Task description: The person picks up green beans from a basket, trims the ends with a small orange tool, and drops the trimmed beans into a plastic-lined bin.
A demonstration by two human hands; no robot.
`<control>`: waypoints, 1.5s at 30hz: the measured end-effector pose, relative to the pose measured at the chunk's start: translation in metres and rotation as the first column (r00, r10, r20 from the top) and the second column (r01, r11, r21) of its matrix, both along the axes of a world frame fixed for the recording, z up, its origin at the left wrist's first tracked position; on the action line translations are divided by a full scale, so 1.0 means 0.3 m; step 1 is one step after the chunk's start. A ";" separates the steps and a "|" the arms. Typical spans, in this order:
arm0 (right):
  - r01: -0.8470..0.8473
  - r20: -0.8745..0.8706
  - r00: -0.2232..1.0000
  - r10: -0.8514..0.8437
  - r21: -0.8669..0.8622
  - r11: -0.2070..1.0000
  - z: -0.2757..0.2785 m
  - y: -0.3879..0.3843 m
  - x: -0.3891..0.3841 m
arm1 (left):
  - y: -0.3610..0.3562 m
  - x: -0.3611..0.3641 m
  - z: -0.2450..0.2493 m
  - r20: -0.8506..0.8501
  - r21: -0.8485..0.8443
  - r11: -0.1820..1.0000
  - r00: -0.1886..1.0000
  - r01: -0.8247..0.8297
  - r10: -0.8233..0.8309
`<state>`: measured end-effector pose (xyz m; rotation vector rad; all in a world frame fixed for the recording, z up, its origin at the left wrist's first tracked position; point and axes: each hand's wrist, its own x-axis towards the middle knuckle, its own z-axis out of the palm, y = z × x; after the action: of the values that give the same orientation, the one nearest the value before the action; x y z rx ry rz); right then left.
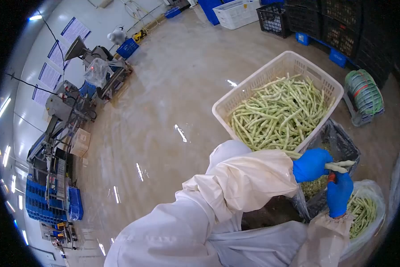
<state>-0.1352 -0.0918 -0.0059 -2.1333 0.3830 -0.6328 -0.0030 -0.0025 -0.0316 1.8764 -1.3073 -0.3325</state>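
My left hand [313, 164], in a blue glove, is closed around a few pale green beans [340, 166] whose ends stick out to the right. Just below those ends is my right hand [340, 193], also gloved in blue, its fingers closed. A small red-orange item shows at its fingertips, too small to name. Beyond my left hand, a white plastic crate [221, 107] is heaped with long green beans [280, 113]. Under my hands stands a container with a dark plastic liner [342, 138], holding small green scraps [314, 187]. A clear plastic bag [378, 196] with more beans is beside my right wrist.
A wrapped green bundle [364, 93] rests on a stand at the right. Black crates [340, 26] are stacked behind, near a white crate [237, 14]. Machinery [71, 107] and blue trays [42, 200] line the left wall. The floor [164, 89] looks wet.
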 end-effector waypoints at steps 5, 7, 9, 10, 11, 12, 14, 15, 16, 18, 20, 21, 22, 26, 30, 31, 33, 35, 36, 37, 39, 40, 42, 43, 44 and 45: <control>0.042 0.055 0.997 -0.045 0.044 0.998 0.024 0.010 0.020 | -0.019 0.002 -0.031 -0.038 -0.190 0.979 0.997 -0.080 0.074; 0.057 0.011 0.998 -0.062 0.232 0.971 0.068 -0.003 0.013 | -0.027 -0.015 -0.037 -0.209 -0.209 0.971 0.975 -0.114 0.070; 0.134 -0.030 0.991 -0.132 0.377 0.917 0.032 -0.036 -0.017 | -0.004 -0.016 0.059 -0.492 -0.140 0.986 0.870 -0.094 0.013; 0.174 -0.078 0.985 -0.156 0.430 0.886 0.059 -0.034 -0.017 | -0.009 -0.015 0.044 -0.430 -0.188 0.977 0.903 -0.097 0.007; 0.214 -0.120 0.977 -0.178 0.483 0.849 0.075 -0.037 -0.011 | -0.012 -0.004 0.031 -0.362 -0.237 0.967 0.932 -0.097 0.005; 0.166 -0.061 0.986 -0.156 0.484 0.859 0.049 -0.041 -0.012 | 0.003 -0.003 0.114 -0.502 -0.154 0.972 0.862 -0.176 0.077; 0.141 -0.008 0.988 -0.157 0.492 0.859 0.002 -0.046 -0.009 | 0.010 0.052 0.184 -0.697 -0.131 0.953 0.709 -0.273 0.108; 0.165 -0.019 0.983 -0.181 0.507 0.846 -0.002 -0.038 -0.006 | 0.001 0.085 0.166 -0.767 -0.193 0.928 0.639 -0.318 0.059; 0.177 -0.022 0.981 -0.194 0.522 0.835 -0.010 -0.046 -0.004 | 0.008 0.113 0.189 -0.786 -0.234 0.894 0.615 -0.383 0.058; 0.227 0.004 0.964 -0.265 0.506 0.832 -0.032 -0.085 -0.019 | 0.040 0.199 0.233 -0.784 -0.311 0.819 0.617 -0.483 0.066; 0.283 0.014 0.944 -0.329 0.476 0.832 -0.033 -0.126 -0.020 | 0.081 0.305 0.251 -0.761 -0.392 0.741 0.645 -0.545 0.072; 0.312 -0.038 0.944 -0.326 0.418 0.853 -0.034 -0.145 -0.029 | 0.100 0.338 0.263 -0.757 -0.429 0.697 0.650 -0.575 0.070; 0.332 -0.088 0.943 -0.322 0.359 0.872 -0.035 -0.166 -0.037 | 0.107 0.359 0.271 -0.766 -0.414 0.674 0.635 -0.611 0.104; 0.299 0.008 0.951 -0.309 -0.274 0.914 -0.086 -0.184 -0.042 | 0.129 0.357 0.282 -0.761 -0.287 0.731 0.611 -0.619 0.218; 0.222 0.055 0.972 -0.228 0.102 0.970 -0.083 -0.185 -0.014 | 0.069 0.359 0.175 -0.367 0.125 0.901 0.825 -0.415 0.430; 0.179 0.148 0.969 -0.200 0.143 0.973 -0.078 -0.182 -0.004 | 0.079 0.327 0.170 -0.385 0.019 0.966 0.890 -0.258 0.245; 0.188 0.150 0.967 -0.205 0.125 0.974 -0.064 -0.178 0.016 | 0.016 0.245 0.041 -0.198 -0.200 0.980 0.979 0.011 -0.052; 0.198 0.177 0.960 -0.217 0.117 0.973 -0.025 -0.151 -0.001 | -0.019 0.164 0.007 -0.091 -0.281 0.937 0.967 0.205 -0.239; 0.194 0.159 0.967 -0.197 0.034 0.980 -0.022 -0.154 -0.004 | -0.023 0.119 0.042 -0.090 -0.270 0.930 0.955 0.251 -0.284; 0.178 0.140 0.973 -0.183 0.048 0.983 -0.026 -0.159 -0.008 | 0.009 0.095 0.091 -0.239 -0.119 0.948 0.918 0.296 -0.316; 0.149 0.105 0.982 -0.157 0.080 0.986 -0.052 -0.175 -0.023 | 0.021 0.072 0.104 -0.388 0.106 0.942 0.885 0.320 -0.257; 0.146 0.029 0.988 -0.150 0.111 0.983 -0.077 -0.194 -0.034 | 0.008 0.065 0.091 -0.386 0.183 0.942 0.902 0.282 -0.195; 0.144 -0.123 0.985 -0.123 0.173 0.974 -0.102 -0.221 -0.044 | 0.004 0.068 0.076 -0.308 0.251 0.947 0.944 0.199 -0.117; 0.134 -0.118 0.986 -0.113 0.187 0.973 -0.093 -0.213 -0.045 | 0.009 0.071 0.073 -0.236 0.239 0.959 0.967 0.154 -0.097; 0.125 -0.114 0.988 -0.103 0.200 0.972 -0.078 -0.201 -0.048 | 0.013 0.072 0.070 -0.163 0.223 0.969 0.984 0.110 -0.074; 0.115 -0.109 0.990 -0.093 0.213 0.970 -0.062 -0.189 -0.047 | 0.018 0.075 0.077 -0.122 0.205 0.974 0.990 0.095 -0.071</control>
<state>-0.1493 -0.1485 -0.0245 -1.9473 0.5954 -0.5198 0.0194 0.0030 -0.0086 1.9479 -1.3168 -0.6351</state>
